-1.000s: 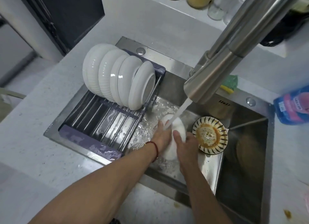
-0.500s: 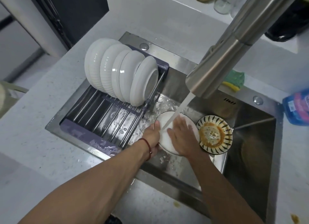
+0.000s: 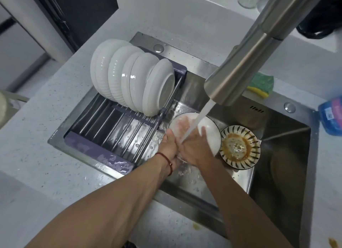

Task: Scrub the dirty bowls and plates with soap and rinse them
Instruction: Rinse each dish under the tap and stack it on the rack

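Two hands work a white plate [image 3: 211, 131] under the faucet [image 3: 246, 66] stream in the sink [image 3: 277, 173]: left hand [image 3: 169, 147] grips its rim, right hand [image 3: 194, 147] lies flat on its face. Just beside it sits a dirty striped bowl [image 3: 239, 149]; clean bowls [image 3: 133, 77] stand racked left.

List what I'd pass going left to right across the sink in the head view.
Row of white bowls on the drying rack → white plate under both hands → dirty striped bowl → blue bottle.
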`<state>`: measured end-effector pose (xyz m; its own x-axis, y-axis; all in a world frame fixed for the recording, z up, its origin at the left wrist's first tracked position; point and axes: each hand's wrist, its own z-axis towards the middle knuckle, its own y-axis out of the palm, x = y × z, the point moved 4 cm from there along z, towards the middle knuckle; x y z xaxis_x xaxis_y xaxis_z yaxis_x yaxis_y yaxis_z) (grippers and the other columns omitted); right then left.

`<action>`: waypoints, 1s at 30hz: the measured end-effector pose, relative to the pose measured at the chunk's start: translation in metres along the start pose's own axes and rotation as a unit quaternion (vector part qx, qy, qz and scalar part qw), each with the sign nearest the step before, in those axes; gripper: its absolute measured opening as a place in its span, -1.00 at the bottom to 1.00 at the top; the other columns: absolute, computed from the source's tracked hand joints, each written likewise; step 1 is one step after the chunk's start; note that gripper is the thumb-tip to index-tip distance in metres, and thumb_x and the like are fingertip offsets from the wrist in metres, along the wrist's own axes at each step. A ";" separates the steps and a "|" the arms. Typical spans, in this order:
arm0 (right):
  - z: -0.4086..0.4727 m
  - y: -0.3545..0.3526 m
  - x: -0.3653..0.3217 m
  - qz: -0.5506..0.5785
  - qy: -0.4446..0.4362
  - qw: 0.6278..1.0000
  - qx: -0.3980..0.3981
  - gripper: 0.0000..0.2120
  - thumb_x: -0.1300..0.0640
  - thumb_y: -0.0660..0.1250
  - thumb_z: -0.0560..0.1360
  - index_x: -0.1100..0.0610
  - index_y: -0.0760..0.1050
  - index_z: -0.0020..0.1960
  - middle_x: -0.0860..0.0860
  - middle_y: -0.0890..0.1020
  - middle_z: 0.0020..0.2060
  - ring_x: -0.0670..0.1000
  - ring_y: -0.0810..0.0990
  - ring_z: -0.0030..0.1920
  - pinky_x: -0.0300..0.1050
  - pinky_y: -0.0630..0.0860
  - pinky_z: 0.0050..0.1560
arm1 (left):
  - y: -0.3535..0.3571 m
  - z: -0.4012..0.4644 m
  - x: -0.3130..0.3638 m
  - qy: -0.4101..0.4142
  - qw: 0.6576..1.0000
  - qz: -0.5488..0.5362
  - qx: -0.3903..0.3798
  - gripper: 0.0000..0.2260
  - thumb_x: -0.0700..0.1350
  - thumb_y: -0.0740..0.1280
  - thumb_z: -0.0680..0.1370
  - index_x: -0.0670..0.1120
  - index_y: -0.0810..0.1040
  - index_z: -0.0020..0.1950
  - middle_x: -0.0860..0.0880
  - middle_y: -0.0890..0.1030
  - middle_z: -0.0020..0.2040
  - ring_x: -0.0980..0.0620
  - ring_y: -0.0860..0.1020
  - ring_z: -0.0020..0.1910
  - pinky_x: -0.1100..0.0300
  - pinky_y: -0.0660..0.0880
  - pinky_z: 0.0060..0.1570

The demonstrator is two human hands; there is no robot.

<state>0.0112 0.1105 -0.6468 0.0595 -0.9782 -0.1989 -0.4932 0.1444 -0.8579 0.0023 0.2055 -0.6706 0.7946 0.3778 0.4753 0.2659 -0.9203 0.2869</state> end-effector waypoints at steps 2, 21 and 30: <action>-0.013 -0.004 -0.017 0.116 -0.099 0.988 -0.025 -0.48 -0.10 -0.17 0.75 -0.08 -0.14 0.68 0.07 0.09 0.65 0.08 -0.06 0.65 -0.02 -0.26 0.60 | -0.010 0.010 0.004 -0.009 1.000 -0.009 0.007 -0.42 0.30 0.08 0.64 -0.10 0.53 0.39 -0.23 0.72 0.13 -0.16 0.72 0.11 -0.11 0.64 0.20; -0.048 0.002 0.063 0.012 -0.098 0.993 -0.059 -0.43 -0.12 -0.11 0.73 0.04 -0.08 0.68 -0.03 -0.18 0.66 -0.06 -0.23 0.63 -0.09 -0.12 0.63 | -0.017 0.013 -0.011 -0.002 0.999 0.014 0.045 -0.47 0.37 0.18 0.60 0.10 0.49 0.45 -0.08 0.67 0.25 -0.16 0.72 0.07 -0.20 0.68 0.03; -0.050 0.011 0.002 0.156 -0.227 0.957 -0.088 -0.47 -0.19 -0.10 0.73 -0.08 0.08 0.66 -0.06 0.19 0.63 -0.06 0.04 0.63 -0.03 -0.02 0.63 | -0.031 0.026 -0.002 -0.009 0.997 -0.002 0.078 -0.46 0.33 0.16 0.63 -0.06 0.55 0.34 -0.17 0.72 0.14 -0.19 0.73 0.05 -0.19 0.68 0.06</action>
<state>-0.0372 0.1023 -0.6333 0.2362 -0.7203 -0.6522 -0.6851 0.3526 -0.6375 0.0067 0.2301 -0.7023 0.8029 0.3815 0.4580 0.3497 -0.9237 0.1564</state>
